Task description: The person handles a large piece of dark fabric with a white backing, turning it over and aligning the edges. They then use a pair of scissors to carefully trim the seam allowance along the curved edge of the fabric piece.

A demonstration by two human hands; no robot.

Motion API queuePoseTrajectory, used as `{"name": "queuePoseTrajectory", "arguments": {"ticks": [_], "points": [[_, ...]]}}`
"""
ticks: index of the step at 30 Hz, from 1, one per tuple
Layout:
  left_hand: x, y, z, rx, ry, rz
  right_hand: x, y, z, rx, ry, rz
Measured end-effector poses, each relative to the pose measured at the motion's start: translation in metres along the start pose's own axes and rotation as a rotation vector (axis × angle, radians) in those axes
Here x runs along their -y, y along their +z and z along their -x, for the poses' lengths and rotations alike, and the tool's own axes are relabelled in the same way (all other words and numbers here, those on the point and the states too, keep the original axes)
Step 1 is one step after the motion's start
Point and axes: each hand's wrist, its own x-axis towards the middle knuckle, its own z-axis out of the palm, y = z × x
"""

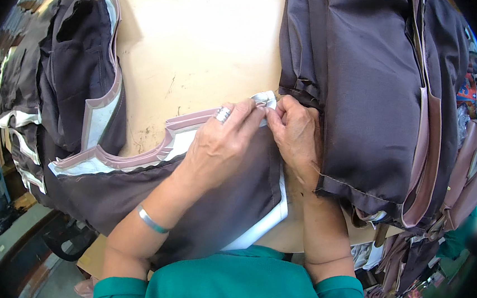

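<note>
A dark brown fabric lining panel point(217, 203) with a pink leather-like edging point(190, 118) and white backing lies in front of me. My left hand point(219, 142), wearing a ring, bends over its upper edge, with thumb and fingers pinched at the white-backed end corner point(263, 99). My right hand point(296, 131) pinches the same corner from the right, its fingertips almost touching the left ones. Whether anything small sits between the fingertips is hidden. Along the panel's right side and bottom runs a white strip point(257, 226).
A thick pile of dark brown fabric pieces point(368, 103) with pink edging stands right beside my right forearm. More lining pieces point(80, 58) are heaped at the left on the pale tabletop point(202, 34). Pink and brown pieces point(467, 167) hang past the table's right edge.
</note>
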Motion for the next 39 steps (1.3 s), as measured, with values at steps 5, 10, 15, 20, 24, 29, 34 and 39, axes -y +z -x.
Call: {"name": "queuePoseTrajectory", "arguments": {"ticks": [5, 10, 15, 20, 24, 29, 34, 39], "points": [[0.005, 0.007, -0.003, 0.0, -0.039, 0.017, -0.016, -0.006, -0.001, 0.16, 0.245, -0.346], [0.007, 0.007, -0.003, 0.008, -0.015, -0.004, -0.004, 0.001, 0.003, 0.016, 0.11, -0.226], [0.007, 0.005, -0.003, 0.021, 0.007, -0.037, -0.001, 0.003, 0.005, -0.04, 0.069, -0.195], [0.005, 0.009, -0.003, 0.014, -0.029, -0.037, -0.004, 0.002, 0.006, -0.064, -0.014, -0.196], [0.006, 0.009, -0.005, -0.004, -0.009, -0.042, -0.007, 0.005, 0.006, -0.112, -0.069, -0.142], [0.003, 0.006, -0.006, 0.04, -0.024, -0.051, -0.004, 0.005, -0.001, -0.109, 0.023, -0.006], [0.005, 0.008, -0.007, 0.038, -0.013, -0.062, -0.003, 0.005, -0.01, -0.073, 0.076, 0.042], [0.003, 0.007, -0.006, 0.055, -0.025, -0.052, -0.003, -0.002, -0.013, 0.06, 0.174, -0.044]]}}
